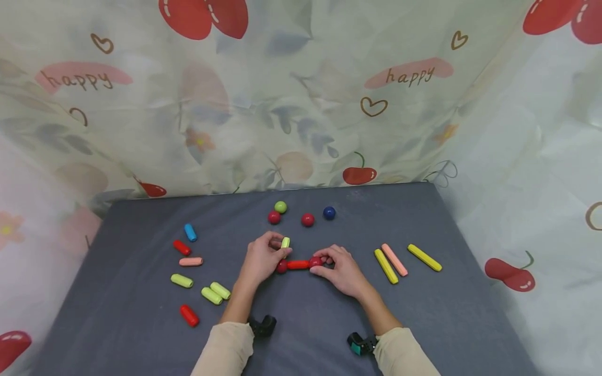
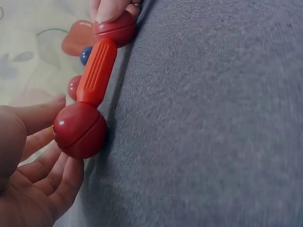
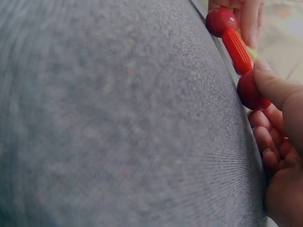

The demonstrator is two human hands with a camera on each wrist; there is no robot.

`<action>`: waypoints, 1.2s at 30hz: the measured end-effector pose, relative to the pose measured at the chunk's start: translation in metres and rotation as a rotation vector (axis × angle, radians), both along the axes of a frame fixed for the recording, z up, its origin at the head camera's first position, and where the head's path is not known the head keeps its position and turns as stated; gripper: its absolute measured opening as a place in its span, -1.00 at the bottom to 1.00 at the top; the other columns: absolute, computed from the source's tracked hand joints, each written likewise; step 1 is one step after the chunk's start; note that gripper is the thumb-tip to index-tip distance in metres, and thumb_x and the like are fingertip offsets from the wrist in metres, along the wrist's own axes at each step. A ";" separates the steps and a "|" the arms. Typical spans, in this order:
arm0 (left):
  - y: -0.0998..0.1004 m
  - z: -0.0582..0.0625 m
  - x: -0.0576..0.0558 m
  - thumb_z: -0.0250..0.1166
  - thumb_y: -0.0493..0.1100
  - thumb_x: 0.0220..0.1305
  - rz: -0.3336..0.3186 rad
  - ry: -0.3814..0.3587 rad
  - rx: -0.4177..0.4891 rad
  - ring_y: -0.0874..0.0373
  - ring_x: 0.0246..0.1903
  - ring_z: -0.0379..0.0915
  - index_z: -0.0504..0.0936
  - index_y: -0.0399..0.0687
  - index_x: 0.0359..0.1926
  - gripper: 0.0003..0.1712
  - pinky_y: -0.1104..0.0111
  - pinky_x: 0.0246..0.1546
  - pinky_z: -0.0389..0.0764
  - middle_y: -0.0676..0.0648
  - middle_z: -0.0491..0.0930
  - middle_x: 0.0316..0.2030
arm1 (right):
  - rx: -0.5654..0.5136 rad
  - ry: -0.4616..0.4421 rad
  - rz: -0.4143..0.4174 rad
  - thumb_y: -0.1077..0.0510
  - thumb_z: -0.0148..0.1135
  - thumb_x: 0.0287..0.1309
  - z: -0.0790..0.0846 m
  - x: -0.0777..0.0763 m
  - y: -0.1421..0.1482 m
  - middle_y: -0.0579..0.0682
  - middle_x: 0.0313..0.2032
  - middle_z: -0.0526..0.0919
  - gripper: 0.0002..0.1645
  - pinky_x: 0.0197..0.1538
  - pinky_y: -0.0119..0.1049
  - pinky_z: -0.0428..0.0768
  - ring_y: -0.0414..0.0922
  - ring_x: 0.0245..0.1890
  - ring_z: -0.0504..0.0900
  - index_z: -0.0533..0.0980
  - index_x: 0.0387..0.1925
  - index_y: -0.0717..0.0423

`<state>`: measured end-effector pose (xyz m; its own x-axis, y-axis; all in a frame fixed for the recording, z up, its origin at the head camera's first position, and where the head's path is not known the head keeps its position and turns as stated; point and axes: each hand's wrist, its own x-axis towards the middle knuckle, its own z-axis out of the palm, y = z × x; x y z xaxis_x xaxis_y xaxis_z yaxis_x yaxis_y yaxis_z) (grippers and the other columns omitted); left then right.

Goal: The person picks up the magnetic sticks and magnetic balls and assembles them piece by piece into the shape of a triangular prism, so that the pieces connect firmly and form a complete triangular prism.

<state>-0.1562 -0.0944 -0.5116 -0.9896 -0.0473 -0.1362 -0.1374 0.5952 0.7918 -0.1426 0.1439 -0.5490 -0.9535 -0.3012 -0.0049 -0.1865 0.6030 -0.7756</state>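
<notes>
Near the middle of the table, a short red ribbed rod point(image 1: 298, 265) joins two red balls, the left ball point(image 2: 80, 130) and the right ball point(image 3: 252, 90). My right hand point(image 1: 342, 270) pinches the right ball between thumb and fingers. At the other end, my left hand point(image 1: 261, 259) holds a short light green rod point(image 1: 285, 242) between thumb and fingers, just behind the left ball. In the left wrist view that rod is hidden behind hand and ball. Whether the green rod is joined to the ball I cannot tell.
Behind the hands lie a green ball point(image 1: 280, 207), two red balls point(image 1: 274, 217) and a blue ball point(image 1: 329, 212). Several short rods, including a blue rod point(image 1: 190, 232) and a red rod point(image 1: 189, 316), are on the left. Longer yellow rods point(image 1: 386, 266) and a pink rod point(image 1: 394, 259) lie right.
</notes>
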 end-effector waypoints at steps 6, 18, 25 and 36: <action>-0.009 0.000 0.010 0.57 -0.01 0.13 -0.050 -0.014 0.042 0.20 -0.24 0.65 0.62 0.11 0.18 -0.42 0.25 -0.14 0.68 0.01 0.76 -0.02 | -0.001 0.001 0.003 -0.13 0.50 0.14 0.000 0.000 0.000 -0.23 -0.25 0.57 -0.64 0.04 -0.24 0.34 -0.22 -0.16 0.43 0.66 -0.04 -0.19; -0.017 -0.010 0.034 0.62 -0.18 0.04 0.025 -0.003 0.139 0.13 -0.07 0.69 0.66 0.05 0.14 -0.41 0.21 0.03 0.72 -0.01 0.73 0.00 | 0.075 0.031 0.009 -0.02 0.39 0.29 0.036 -0.050 -0.016 0.05 0.21 0.48 -0.33 -0.15 -0.30 0.59 -0.17 -0.30 0.56 0.43 0.37 0.00; -0.014 -0.014 0.039 0.62 -0.22 0.02 0.069 0.052 0.155 0.13 -0.08 0.70 0.70 0.04 0.05 -0.48 0.28 -0.03 0.74 0.00 0.76 -0.07 | 0.164 0.089 -0.010 0.18 0.27 0.39 0.032 -0.086 -0.034 0.10 0.27 0.44 -0.42 0.19 -0.08 0.59 0.00 0.09 0.57 0.42 0.39 0.06; -0.009 -0.014 0.039 0.59 -0.22 0.07 0.068 0.037 0.140 0.11 -0.09 0.72 0.71 0.04 0.04 -0.54 0.22 -0.01 0.74 -0.03 0.75 -0.07 | 0.071 -0.004 0.035 0.01 0.33 0.35 0.024 -0.076 -0.039 -0.02 0.01 0.65 -0.56 -0.11 -0.30 0.58 -0.17 -0.30 0.56 0.57 0.21 -0.04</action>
<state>-0.1174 -0.1037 -0.5260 -0.9891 -0.0979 -0.1095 -0.1429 0.4688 0.8717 -0.2190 0.1045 -0.5255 -0.9423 -0.3334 -0.0310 -0.2059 0.6499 -0.7316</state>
